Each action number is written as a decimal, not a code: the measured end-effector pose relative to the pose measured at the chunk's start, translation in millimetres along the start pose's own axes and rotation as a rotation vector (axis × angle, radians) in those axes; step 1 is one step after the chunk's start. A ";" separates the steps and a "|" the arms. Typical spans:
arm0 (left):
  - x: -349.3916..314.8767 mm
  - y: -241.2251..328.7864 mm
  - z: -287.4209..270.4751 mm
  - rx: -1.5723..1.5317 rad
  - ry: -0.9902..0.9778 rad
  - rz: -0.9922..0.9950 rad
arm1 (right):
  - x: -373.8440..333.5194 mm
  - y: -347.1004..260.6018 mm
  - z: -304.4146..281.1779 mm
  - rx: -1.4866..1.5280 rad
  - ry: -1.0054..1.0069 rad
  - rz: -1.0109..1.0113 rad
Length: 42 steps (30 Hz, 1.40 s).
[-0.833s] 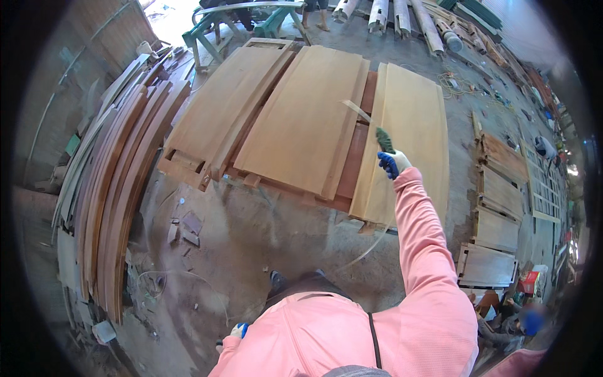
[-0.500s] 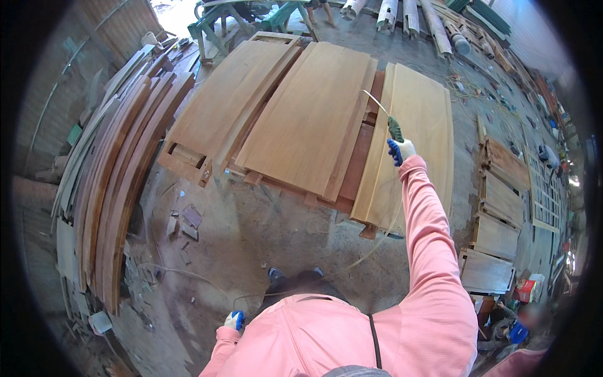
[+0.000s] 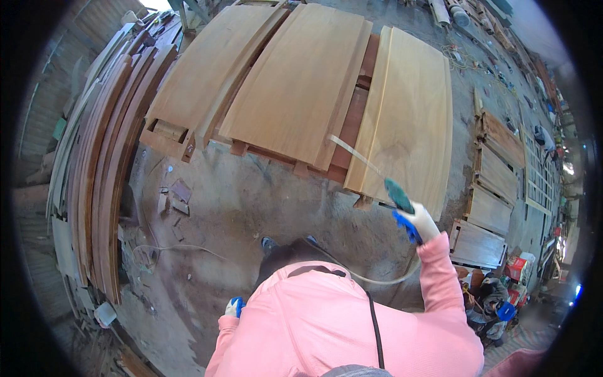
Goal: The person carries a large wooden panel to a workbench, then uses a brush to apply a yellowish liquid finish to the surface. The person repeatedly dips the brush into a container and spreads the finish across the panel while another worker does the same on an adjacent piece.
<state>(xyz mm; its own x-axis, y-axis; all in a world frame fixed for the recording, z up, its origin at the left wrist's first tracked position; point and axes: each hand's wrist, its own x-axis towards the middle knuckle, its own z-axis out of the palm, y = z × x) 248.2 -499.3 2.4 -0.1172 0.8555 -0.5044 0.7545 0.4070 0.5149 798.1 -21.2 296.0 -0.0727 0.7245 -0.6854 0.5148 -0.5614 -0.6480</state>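
My right hand (image 3: pixel 419 221), in a white glove with a blue palm, is closed around the green handle of an air blow gun (image 3: pixel 397 192). Its long pale nozzle points to the far left, over the gap between the middle wooden panel (image 3: pixel 301 81) and the right wooden panel (image 3: pixel 408 113). A pale hose (image 3: pixel 383 281) curves below that hand toward my waist. My left hand (image 3: pixel 233 307), in the same kind of glove, hangs low beside my left hip; its fingers are too small and partly hidden to read.
Another wooden panel (image 3: pixel 213 69) lies at the left of the row. Long boards (image 3: pixel 135 163) are stacked along the left. Wood scraps (image 3: pixel 179 198) litter the floor. Smaller panels (image 3: pixel 490 204) stand at right. A person (image 3: pixel 493 305) crouches at the lower right.
My right hand has drawn back toward me with the air blow gun, from over the right panel to its near end. The view has shifted, so the panels sit higher in the picture.
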 end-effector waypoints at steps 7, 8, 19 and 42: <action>35.1 24.0 -14.3 -0.589 -0.057 -0.484 | -13.9 -12.0 11.2 -0.154 -0.058 -0.185; 42.3 34.3 -22.3 -0.564 -0.067 -0.463 | 0.3 -19.0 26.1 -0.258 -0.030 -0.340; 96.8 20.8 -49.7 -0.336 0.105 -0.150 | 167.7 -180.0 136.0 -0.679 0.285 -0.584; 251.1 -189.9 -240.1 -1.032 0.009 -0.676 | 253.6 -353.3 175.7 -0.233 0.343 -0.164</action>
<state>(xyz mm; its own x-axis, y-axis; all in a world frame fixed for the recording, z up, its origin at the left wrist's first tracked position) -79.6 -284.9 -55.6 -0.2932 0.3759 -0.8791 -0.3224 0.8267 0.4610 447.7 290.6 292.8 0.0979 0.9094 -0.4041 0.7016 -0.3511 -0.6201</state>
